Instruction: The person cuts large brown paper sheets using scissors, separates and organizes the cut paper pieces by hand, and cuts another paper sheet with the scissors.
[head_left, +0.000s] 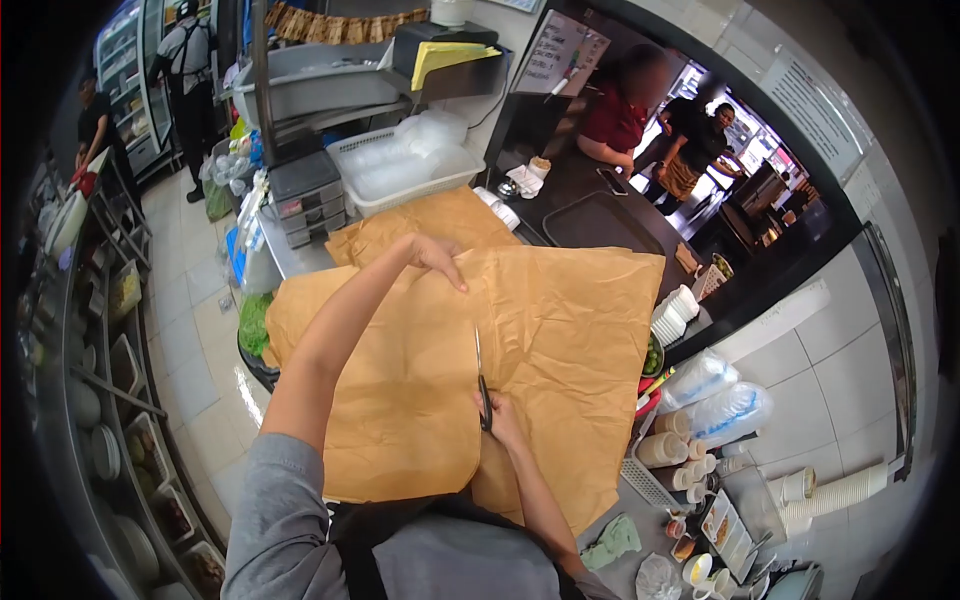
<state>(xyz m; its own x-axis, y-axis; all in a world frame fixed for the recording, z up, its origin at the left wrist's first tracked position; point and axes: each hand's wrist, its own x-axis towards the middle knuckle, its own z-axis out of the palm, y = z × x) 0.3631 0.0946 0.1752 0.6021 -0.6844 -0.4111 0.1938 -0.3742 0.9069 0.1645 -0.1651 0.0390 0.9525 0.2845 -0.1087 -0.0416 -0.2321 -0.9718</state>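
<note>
A large creased sheet of brown paper (400, 400) spreads in front of me, with a cut running up it from its near edge. Black-handled scissors (485, 403) are in my right hand (507, 420), which is closed around the handles under the right-hand part of the cut. Their blades point away from me along the paper's middle. At the sheet's far edge, my left hand (437, 258) grips the paper above the scissor tips, its thumb on top and its other fingers partly hidden. More brown paper (440, 215) lies beyond that hand.
A white basket (350, 160) with clear plastic bags stands behind the paper. Sauce bottles (660, 450), stacked cups (840, 493) and a green cloth (612, 540) are at the right. Shelves with plates (105, 450) line the left. Other people stand beyond the pass-through window and near the fridge.
</note>
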